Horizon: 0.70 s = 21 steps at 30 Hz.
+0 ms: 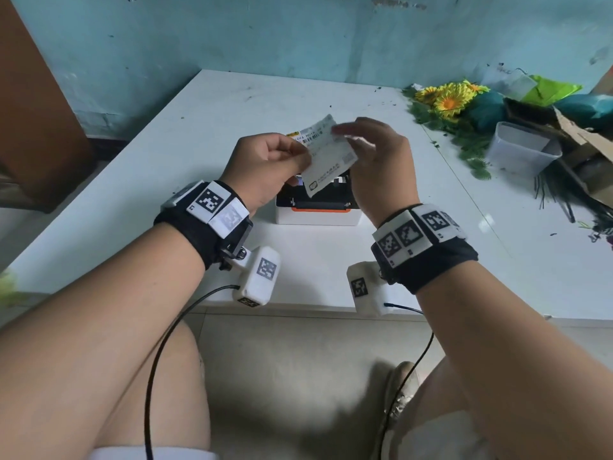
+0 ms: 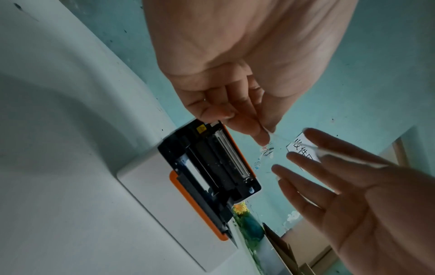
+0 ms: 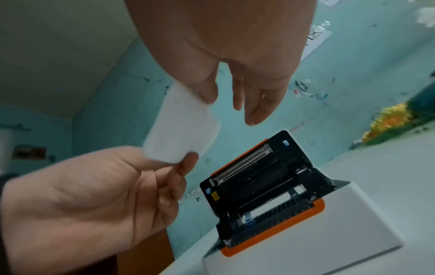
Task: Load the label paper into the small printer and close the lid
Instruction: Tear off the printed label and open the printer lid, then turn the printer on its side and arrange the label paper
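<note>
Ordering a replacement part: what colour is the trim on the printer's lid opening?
Orange trim on the white printer; clearest in the right wrist view.

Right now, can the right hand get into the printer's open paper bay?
Probably yes: the lid stands open and nothing covers the bay. The right hand hovers above it, but helps the left hand hold the label paper.
</note>
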Each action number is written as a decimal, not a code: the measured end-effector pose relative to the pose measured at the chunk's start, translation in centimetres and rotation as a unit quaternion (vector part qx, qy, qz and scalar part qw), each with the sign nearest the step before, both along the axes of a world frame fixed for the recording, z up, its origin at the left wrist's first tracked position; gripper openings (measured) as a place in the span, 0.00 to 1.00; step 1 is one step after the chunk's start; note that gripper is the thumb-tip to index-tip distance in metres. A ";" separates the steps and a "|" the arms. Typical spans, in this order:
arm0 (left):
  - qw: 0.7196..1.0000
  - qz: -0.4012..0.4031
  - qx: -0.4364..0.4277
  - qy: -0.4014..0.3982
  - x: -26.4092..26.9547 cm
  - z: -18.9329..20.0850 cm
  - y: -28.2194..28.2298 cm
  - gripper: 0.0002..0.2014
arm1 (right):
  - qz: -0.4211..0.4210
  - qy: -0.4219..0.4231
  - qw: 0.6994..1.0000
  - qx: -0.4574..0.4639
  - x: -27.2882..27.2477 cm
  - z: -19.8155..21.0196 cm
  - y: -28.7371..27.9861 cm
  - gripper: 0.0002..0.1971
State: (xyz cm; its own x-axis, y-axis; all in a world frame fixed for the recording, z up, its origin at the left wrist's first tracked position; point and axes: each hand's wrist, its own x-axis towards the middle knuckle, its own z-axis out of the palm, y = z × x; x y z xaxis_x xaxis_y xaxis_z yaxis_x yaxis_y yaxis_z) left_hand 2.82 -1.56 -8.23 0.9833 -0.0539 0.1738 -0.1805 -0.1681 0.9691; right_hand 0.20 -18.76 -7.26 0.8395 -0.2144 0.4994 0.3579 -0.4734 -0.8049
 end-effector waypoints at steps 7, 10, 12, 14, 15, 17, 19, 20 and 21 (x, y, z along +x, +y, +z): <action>1.000 0.020 -0.007 -0.011 0.9 -0.8 -1.2 0.05 | 0.007 0.157 0.980 0.119 -0.2 0.8 -1.7 0.17; 1.000 0.012 -0.009 -0.008 0.9 -0.9 -2.1 0.08 | -0.032 0.191 0.979 0.069 -0.1 0.1 -3.0 0.18; 1.000 -0.006 -0.001 -0.006 0.8 -0.9 -2.8 0.08 | -0.062 0.191 0.978 0.059 -0.1 0.0 -4.0 0.15; 1.000 -0.022 0.010 -0.002 0.7 -1.0 -3.5 0.07 | -0.104 0.179 0.976 0.066 0.3 -0.1 -5.1 0.15; 0.999 -0.028 0.017 0.000 0.7 -1.1 -3.8 0.08 | -0.125 0.177 0.974 0.070 0.5 -0.3 -5.8 0.15; 0.999 -0.038 0.031 0.004 0.6 -1.3 -4.6 0.08 | -0.159 0.177 0.967 0.085 1.1 -0.8 -7.3 0.16; 0.998 -0.040 0.044 0.005 0.6 -1.6 -5.3 0.08 | -0.191 0.200 0.954 0.112 1.6 -1.3 -8.9 0.18; 0.998 -0.034 0.051 0.003 0.7 -1.9 -5.5 0.09 | -0.199 0.215 0.948 0.124 1.8 -1.4 -9.4 0.18; 0.998 -0.024 0.062 -0.001 1.0 -2.1 -5.7 0.09 | -0.201 0.238 0.945 0.096 1.9 -1.7 -10.0 0.17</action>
